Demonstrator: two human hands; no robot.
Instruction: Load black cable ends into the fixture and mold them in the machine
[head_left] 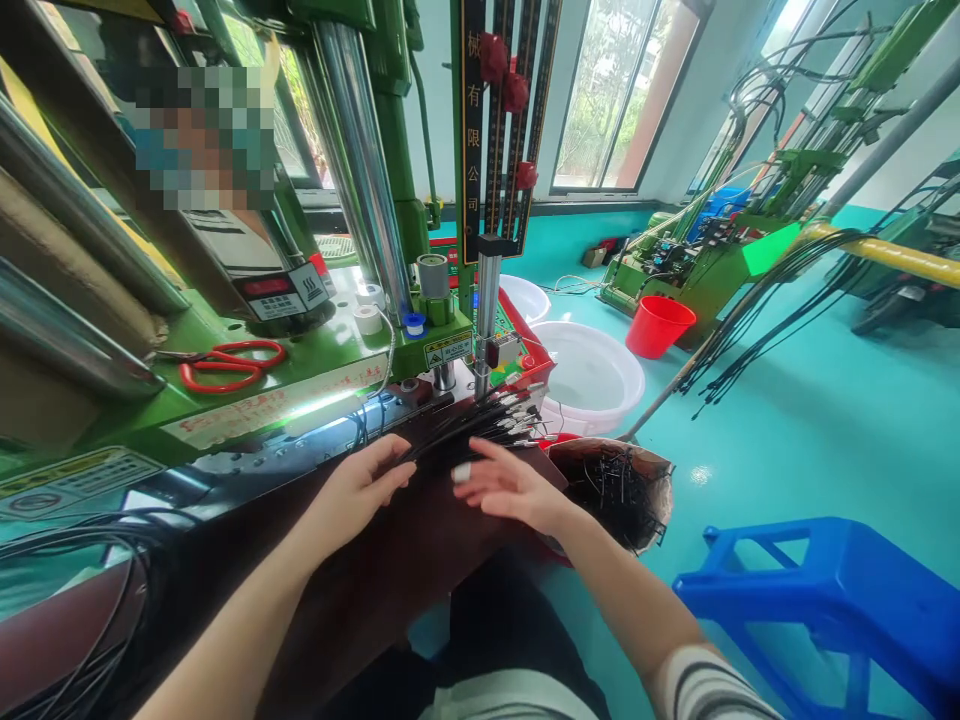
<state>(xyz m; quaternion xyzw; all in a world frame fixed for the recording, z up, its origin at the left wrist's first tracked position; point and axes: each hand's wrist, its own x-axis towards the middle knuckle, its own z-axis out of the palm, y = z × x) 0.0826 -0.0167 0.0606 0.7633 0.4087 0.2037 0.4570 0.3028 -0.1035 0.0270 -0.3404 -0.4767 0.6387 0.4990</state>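
A bundle of thin black cables (469, 425) with whitish, silvery tips lies at the front edge of the green machine, above the dark brown table (420, 560). My left hand (367, 485) is at the near end of the bundle, thumb and fingers curled round the cables. Beside the bundle, closer to the tips, my right hand (514, 485) has its fingers stretched out and apart, with nothing gripped. A white wrap (463, 472) covers one of its fingertips. More long black cables (127, 570) hang in loops at the left.
Red-handled scissors (232, 366) and tape rolls (367, 319) lie on the green machine (315, 350). A bin of black scraps (619, 490) stands right of the table, near a white basin (592, 370), a red bucket (660, 326) and a blue stool (825, 570). Cables hang from a yellow bar (892, 252).
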